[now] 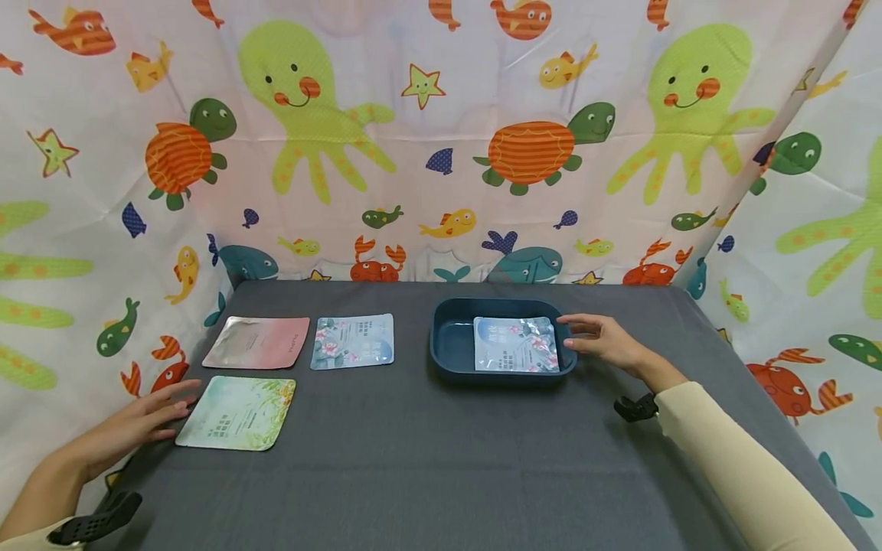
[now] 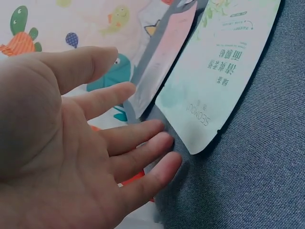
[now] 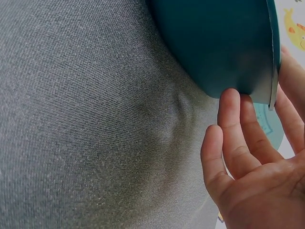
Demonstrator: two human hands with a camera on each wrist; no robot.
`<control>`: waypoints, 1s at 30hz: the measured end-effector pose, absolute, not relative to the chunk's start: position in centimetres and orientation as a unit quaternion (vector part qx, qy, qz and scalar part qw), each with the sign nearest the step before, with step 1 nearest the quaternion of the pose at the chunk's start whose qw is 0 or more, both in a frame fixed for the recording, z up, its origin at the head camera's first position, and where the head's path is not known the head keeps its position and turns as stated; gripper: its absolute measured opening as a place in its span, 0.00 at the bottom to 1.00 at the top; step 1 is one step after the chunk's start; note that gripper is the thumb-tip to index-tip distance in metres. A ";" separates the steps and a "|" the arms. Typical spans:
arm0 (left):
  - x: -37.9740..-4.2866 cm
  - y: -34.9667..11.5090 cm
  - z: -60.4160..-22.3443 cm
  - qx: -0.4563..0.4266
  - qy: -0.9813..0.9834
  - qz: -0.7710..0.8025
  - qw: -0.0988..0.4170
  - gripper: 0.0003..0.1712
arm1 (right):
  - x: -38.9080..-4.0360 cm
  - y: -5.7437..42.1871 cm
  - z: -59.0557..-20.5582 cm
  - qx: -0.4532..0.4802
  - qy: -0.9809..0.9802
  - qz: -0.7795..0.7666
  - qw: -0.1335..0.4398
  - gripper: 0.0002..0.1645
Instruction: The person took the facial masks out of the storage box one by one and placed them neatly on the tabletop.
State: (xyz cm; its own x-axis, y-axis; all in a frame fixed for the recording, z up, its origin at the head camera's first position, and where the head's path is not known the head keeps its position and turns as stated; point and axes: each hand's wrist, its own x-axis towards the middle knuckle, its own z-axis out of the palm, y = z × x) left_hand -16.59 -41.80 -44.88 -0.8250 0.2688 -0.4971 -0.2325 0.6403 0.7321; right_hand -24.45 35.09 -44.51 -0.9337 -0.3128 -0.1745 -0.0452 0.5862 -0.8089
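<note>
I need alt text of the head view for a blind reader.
A person's right hand is at the right end of a blue tray holding a floral packet. The left hand is beside a green packet on gray cloth; a pink packet and another floral packet lie behind.

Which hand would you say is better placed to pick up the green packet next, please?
Probably the left hand: it is close beside the green packet, while the right hand is farther off, at the blue tray.
</note>
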 end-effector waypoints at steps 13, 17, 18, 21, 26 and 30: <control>-17.5 -37.3 -43.1 0.070 0.883 0.430 0.176 0.36 | -24.3 34.8 -44.7 -0.094 0.875 -0.450 0.153 0.36; -18.6 -34.3 -42.7 0.090 0.867 0.466 0.156 0.35 | -24.5 34.9 -44.4 -0.089 0.876 -0.450 0.152 0.36; -18.9 -33.5 -42.7 0.094 0.862 0.474 0.155 0.35 | -24.6 35.0 -44.4 -0.090 0.876 -0.448 0.154 0.37; -19.9 -31.5 -43.0 0.103 0.852 0.489 0.152 0.35 | -24.6 35.0 -44.3 -0.092 0.876 -0.447 0.154 0.36; -21.5 -28.7 -43.7 0.110 0.841 0.508 0.151 0.35 | -24.6 34.9 -44.4 -0.097 0.875 -0.448 0.155 0.35; -22.5 -26.1 -43.8 0.110 0.826 0.533 0.143 0.34 | -24.6 35.1 -44.3 -0.098 0.875 -0.447 0.156 0.35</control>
State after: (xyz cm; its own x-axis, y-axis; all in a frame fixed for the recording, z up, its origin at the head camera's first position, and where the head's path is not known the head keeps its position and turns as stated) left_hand -22.55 -26.12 -43.80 -0.9347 0.3348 -0.1194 0.0292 0.4071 0.9129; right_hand -24.56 35.05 -44.29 -0.9324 -0.3109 -0.1846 -0.0324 0.5803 -0.8138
